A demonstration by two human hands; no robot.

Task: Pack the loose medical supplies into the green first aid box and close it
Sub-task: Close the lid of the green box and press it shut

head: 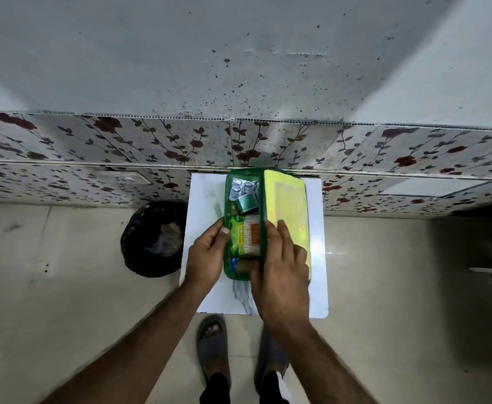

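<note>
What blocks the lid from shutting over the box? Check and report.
Nothing visible clearly blocks it. The yellow-lined lid stands open on the right of the green first aid box. The small teal box sits tilted inside and may catch. The left hand grips the rim.

A home: floral wall tiles (122, 141), floor tiles (64, 287), bin bag (154, 240).

Hands (206, 255) (282, 275) on green box (227, 199), lid (287, 199) half-raised

Small white table (204, 199) on tiled floor, open green first aid box (227, 269) sitting on top
</note>
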